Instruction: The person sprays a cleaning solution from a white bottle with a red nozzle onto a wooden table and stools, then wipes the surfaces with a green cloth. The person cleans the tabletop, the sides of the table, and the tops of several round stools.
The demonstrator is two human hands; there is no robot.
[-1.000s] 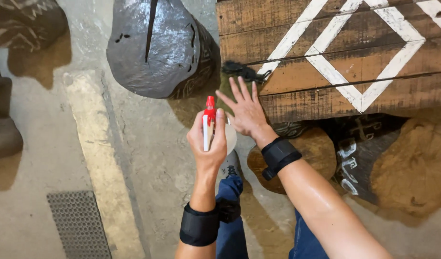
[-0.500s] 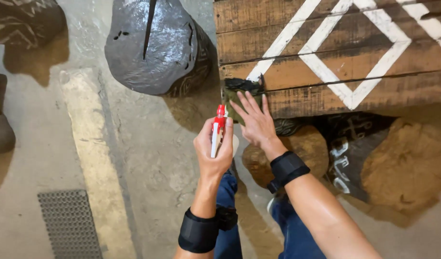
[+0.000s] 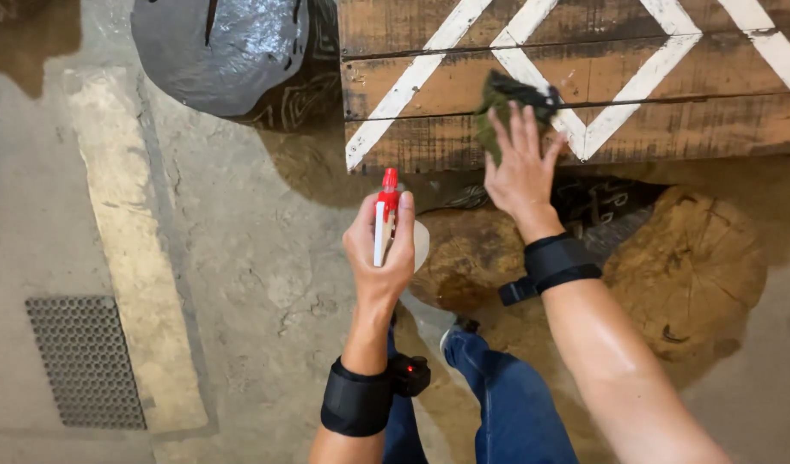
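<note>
Above a cracked concrete floor [image 3: 240, 258], the right hand [image 3: 520, 172] is pressing flat what looks like a dark cloth [image 3: 508, 96] on the wooden counter [image 3: 670, 112]; the left hand [image 3: 379, 249] is gripping a spray bottle [image 3: 386, 215].

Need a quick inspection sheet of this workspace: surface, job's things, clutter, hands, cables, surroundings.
Surface: brown wooden plank tabletop with white painted diamond lines, worn.
Job's things: dark green crumpled cloth on the tabletop edge; red-topped white spray bottle, upright.
Clutter: nothing seen on the tabletop.
Hands: left hand grips the spray bottle; right hand lies flat on the cloth, fingers spread.
Cables: nothing seen.
Surroundings: grey plastic bag, log stump, metal floor grate, concrete floor.
</note>
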